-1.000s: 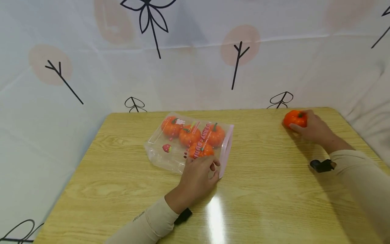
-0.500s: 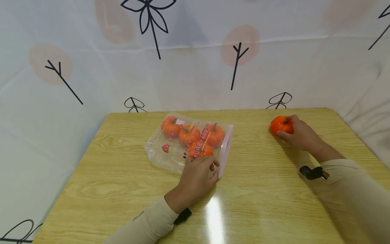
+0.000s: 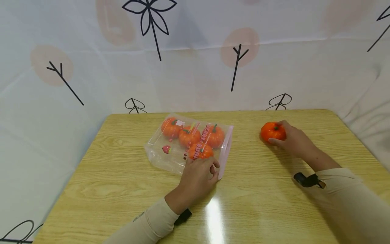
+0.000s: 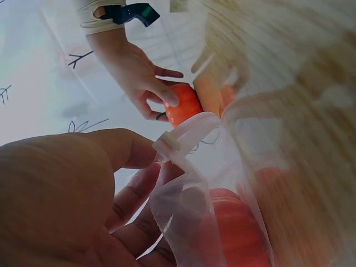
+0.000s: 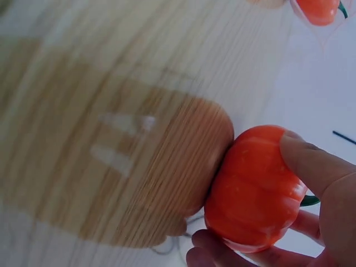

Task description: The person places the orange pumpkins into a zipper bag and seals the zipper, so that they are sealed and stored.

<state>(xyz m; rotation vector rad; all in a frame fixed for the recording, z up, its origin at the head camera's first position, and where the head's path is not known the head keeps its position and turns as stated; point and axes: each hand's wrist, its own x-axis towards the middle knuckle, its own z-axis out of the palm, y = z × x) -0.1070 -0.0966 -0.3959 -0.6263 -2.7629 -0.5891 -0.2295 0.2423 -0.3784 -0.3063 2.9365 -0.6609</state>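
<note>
My right hand [image 3: 294,140] grips a small orange toy pumpkin [image 3: 272,131] with a green stem, thumb on one side and fingers round the other. In the right wrist view this pumpkin [image 5: 253,189] sits on or just above the tabletop; I cannot tell which. A clear zip bag [image 3: 159,157] with pink print lies on the table, its pink-edged mouth toward the right. Several orange pumpkins [image 3: 189,136] show through its film. My left hand [image 3: 198,176] pinches the near corner of that mouth, and in the left wrist view thumb and fingers meet at the slider [image 4: 167,146].
The wooden table [image 3: 250,210] stretches out beneath both hands. A white cloth [image 3: 195,81] with plant drawings hangs behind its far edge and along the sides. Black camera mounts [image 3: 306,179] sit at both wrists.
My right hand has carried the pumpkin leftward and toward me, from the table's far right closer to the bag. The left hand and the bag have stayed in place.
</note>
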